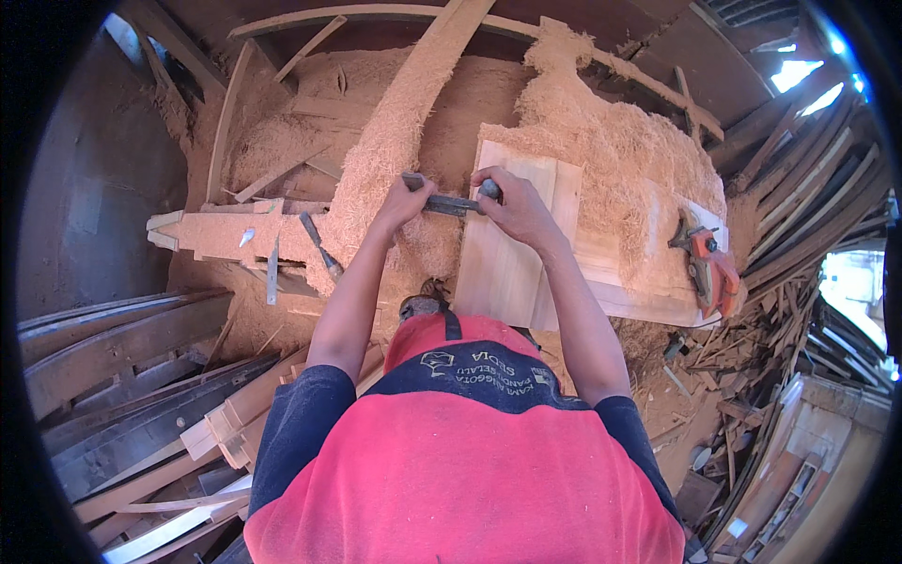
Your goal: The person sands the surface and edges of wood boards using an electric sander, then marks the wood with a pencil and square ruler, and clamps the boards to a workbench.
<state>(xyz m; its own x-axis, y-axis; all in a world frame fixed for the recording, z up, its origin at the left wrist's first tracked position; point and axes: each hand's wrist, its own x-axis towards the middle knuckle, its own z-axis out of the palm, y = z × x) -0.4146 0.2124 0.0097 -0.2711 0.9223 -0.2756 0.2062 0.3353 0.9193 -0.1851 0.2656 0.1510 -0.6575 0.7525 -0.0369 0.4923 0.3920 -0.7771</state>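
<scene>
My left hand (404,205) is closed round the left end of a dark metal tool that looks like a hand plane (453,205). Closed about the rounded grey knob at its other end is my right hand (515,209). The tool lies crosswise between both hands, by the left edge of a pale wooden board (507,273). Its underside is hidden, so contact with the wood cannot be made out. Left of my left forearm, a chisel-like tool (320,246) with a dark blade rests on the shaving-covered bench (230,235).
Wood shavings (601,179) heap over the boards and along a sloping beam (399,117). At the board's right end sits an orange power tool (711,268). A thin metal strip (272,271) hangs at the bench's near edge. Stacked timber (141,367) stands at left.
</scene>
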